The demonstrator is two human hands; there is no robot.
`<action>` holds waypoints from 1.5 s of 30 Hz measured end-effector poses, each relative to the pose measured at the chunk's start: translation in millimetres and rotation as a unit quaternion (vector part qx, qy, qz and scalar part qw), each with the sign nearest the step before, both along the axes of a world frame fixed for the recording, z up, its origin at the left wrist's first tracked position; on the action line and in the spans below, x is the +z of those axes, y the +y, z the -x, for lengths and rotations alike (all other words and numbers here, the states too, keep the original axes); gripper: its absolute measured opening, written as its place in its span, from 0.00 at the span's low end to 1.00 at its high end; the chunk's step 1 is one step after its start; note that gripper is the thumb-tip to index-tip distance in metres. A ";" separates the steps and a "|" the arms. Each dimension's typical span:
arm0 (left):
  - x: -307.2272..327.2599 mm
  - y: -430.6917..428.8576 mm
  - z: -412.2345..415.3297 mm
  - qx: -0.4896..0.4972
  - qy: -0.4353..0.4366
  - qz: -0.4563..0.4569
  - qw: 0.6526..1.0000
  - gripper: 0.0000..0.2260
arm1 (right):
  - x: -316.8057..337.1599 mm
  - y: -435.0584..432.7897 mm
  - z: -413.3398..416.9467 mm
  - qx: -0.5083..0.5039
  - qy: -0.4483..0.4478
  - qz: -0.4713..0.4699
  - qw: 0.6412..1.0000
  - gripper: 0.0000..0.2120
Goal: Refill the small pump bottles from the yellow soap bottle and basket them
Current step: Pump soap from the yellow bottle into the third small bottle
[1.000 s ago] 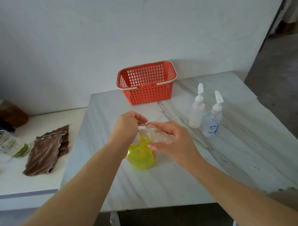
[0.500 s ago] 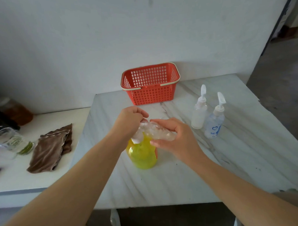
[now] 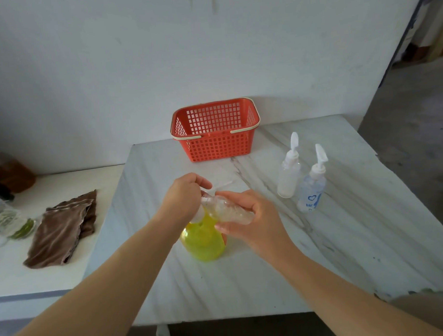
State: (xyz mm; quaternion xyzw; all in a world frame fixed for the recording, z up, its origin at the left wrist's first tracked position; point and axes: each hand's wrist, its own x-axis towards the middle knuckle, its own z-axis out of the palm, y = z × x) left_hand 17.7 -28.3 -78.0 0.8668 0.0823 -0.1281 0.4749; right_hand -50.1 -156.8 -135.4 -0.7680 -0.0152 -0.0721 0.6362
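Two hands busy: our right hand [image 3: 258, 218] wraps small clear bottle [image 3: 229, 210], left hand [image 3: 182, 197] pinches its top. Risk: slip knocks yellow soap bottle [image 3: 205, 243], 6 o'clock from basket [image 3: 216, 148].

A plain household room is suggested. A marble-topped desk [image 3: 344, 251] is set against a bare white wall [image 3: 111, 71], a brown cloth [image 3: 64, 228] laid beside.

The hands [image 3: 183, 196] hide the yellow soap bottle's [image 3: 205, 243] top (the glass container [image 3: 2, 220] is cropped at left).
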 end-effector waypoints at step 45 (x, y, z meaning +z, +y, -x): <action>3.1 -3.1 5.2 0.008 -0.018 0.023 1.000 0.17 | 3.2 -3.9 0.6 0.003 0.002 0.002 1.000 0.25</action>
